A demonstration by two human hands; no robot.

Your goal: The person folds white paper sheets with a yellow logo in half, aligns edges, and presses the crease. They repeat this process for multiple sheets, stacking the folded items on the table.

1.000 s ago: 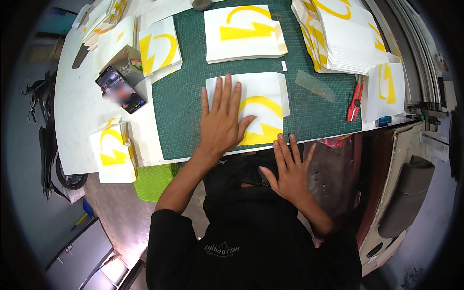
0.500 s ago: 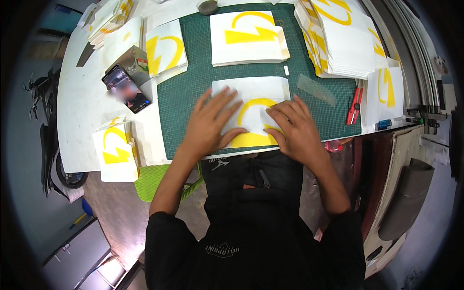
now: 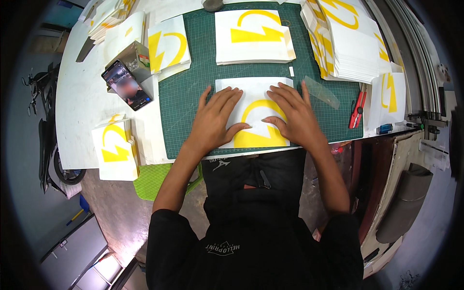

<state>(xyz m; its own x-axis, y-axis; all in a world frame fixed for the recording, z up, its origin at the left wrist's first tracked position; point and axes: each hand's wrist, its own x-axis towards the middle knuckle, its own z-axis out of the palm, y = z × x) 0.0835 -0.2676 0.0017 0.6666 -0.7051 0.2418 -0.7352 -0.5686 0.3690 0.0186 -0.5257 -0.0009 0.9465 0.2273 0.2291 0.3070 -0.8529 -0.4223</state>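
A white paper sheet with a yellow print (image 3: 256, 111), perhaps a folded envelope or bag, lies on the green cutting mat (image 3: 186, 111) at the table's near edge. My left hand (image 3: 215, 118) rests flat on its left side, fingers stretched and thumb apart. On its right side lies my right hand (image 3: 292, 113), likewise spread with the thumb pointing inward. Neither hand grips anything. Just beyond the sheet sits a stack of similar printed pieces (image 3: 251, 50). To the right of my right hand is a clear plastic strip (image 3: 323, 93).
A red cutter knife (image 3: 357, 108) lies at the mat's right edge. Tall printed stacks (image 3: 348, 53) stand at the far right. On the left, a phone (image 3: 126, 86) leans against a box (image 3: 137, 60). Another printed bundle (image 3: 115, 147) overhangs the table's near left edge.
My right hand has spread its fingers and moved up along the sheet's right side. My left hand has flattened. The whole view has shifted slightly.
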